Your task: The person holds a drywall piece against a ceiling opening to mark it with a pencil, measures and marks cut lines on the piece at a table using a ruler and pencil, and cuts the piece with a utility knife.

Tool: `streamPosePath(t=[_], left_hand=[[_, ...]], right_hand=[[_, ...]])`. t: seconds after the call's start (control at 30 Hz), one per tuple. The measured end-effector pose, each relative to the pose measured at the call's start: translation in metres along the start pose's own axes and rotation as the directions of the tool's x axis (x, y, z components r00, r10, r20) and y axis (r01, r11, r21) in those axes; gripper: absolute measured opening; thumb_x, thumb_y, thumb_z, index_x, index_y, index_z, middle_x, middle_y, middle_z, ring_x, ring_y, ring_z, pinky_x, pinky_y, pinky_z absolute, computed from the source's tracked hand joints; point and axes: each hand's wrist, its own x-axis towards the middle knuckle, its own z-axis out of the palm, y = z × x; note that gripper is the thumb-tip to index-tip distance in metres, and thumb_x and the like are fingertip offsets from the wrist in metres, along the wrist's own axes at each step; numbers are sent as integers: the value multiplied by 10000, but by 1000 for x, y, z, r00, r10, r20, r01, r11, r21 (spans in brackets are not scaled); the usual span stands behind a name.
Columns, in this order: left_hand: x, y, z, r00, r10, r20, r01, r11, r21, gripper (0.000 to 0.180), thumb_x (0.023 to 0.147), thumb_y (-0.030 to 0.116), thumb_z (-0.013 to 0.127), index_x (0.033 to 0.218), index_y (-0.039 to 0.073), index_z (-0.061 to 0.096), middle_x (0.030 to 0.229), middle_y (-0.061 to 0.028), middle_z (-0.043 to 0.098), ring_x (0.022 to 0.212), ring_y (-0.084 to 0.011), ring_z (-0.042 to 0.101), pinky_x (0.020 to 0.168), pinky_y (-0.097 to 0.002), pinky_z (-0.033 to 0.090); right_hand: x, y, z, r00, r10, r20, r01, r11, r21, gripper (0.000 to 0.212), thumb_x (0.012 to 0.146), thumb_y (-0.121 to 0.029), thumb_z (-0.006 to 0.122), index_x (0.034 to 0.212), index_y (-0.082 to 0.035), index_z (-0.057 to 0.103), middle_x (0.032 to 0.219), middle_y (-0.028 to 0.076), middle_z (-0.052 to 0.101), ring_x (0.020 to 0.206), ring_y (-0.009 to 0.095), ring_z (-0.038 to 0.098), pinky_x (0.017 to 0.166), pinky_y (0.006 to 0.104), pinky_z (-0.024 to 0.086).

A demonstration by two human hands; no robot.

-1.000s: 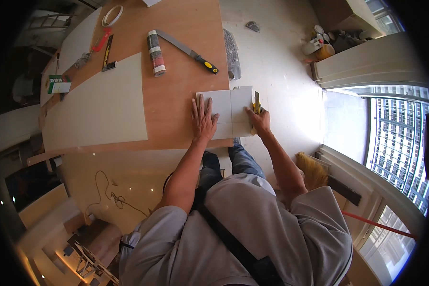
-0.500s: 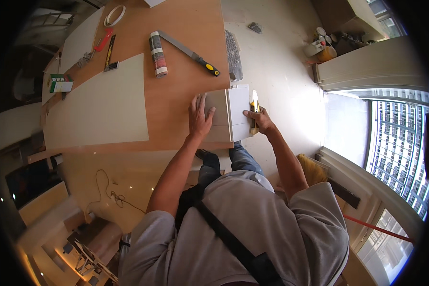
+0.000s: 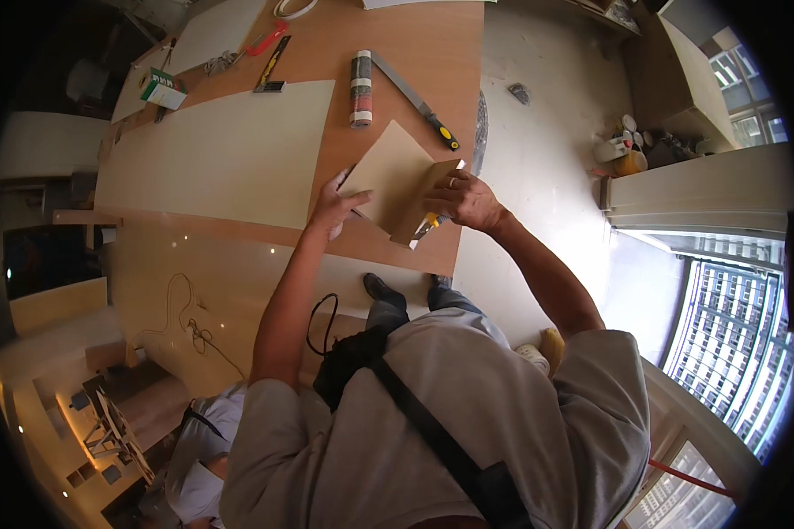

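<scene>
We see a thin tan board tipped up off the wooden worktop, near its front edge. It could slip and drop, because only one edge rests down and the hands hold it at its sides. The yellow knife could nick a finger too, since it sits in the same hand as the board. The left hand reaches up from below, fingers spread flat against the board's left edge. The right hand comes in from the right, its grip pinching the board's folded right edge with the knife tucked under. A big pale sheet lies to the left.
</scene>
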Motion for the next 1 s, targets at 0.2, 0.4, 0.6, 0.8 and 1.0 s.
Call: streamPosePath(t=[0.2,0.4,0.6,0.8,1.0], left_hand=[[-8,-45,36,983,-11,-183,165,483,860,703,726,116,752,1352,-52,479,1195,-246,696,1119,-379,688,969,-411,529],[12,-66,49,968,86,-237,185,401,897,604,804,322,706,1262,-32,535,1155,-307,696,1063,-498,670,938,-527,535],[20,-84,65,945,278,-170,51,389,920,416,889,295,655,1166,-14,620,1033,-292,722,983,-497,683,884,-564,538],[25,-86,79,946,279,-163,49,374,926,383,897,278,641,1152,-8,626,1018,-288,724,963,-494,688,871,-567,538],[19,-91,62,924,330,-192,82,320,944,375,902,275,619,1133,-21,623,1022,-300,719,966,-496,691,874,-566,539]], right_hand=[[-79,9,65,993,67,97,-53,989,-138,279,821,-191,700,1098,-178,730,1256,-12,696,1241,211,621,1076,426,483],[-69,-21,42,422,843,332,-884,464,-54,346,880,-328,778,1079,-85,634,950,82,761,915,315,745,821,447,589],[-40,-29,129,161,894,419,-908,-32,417,428,954,-354,683,1016,41,530,709,199,699,631,351,723,646,463,588],[-17,-30,160,165,948,273,-950,78,303,427,986,-336,558,1059,84,523,846,290,725,734,376,755,735,491,600],[27,-42,154,112,949,294,-959,26,281,444,953,-310,581,1102,106,530,1019,336,713,991,457,721,912,522,563]])
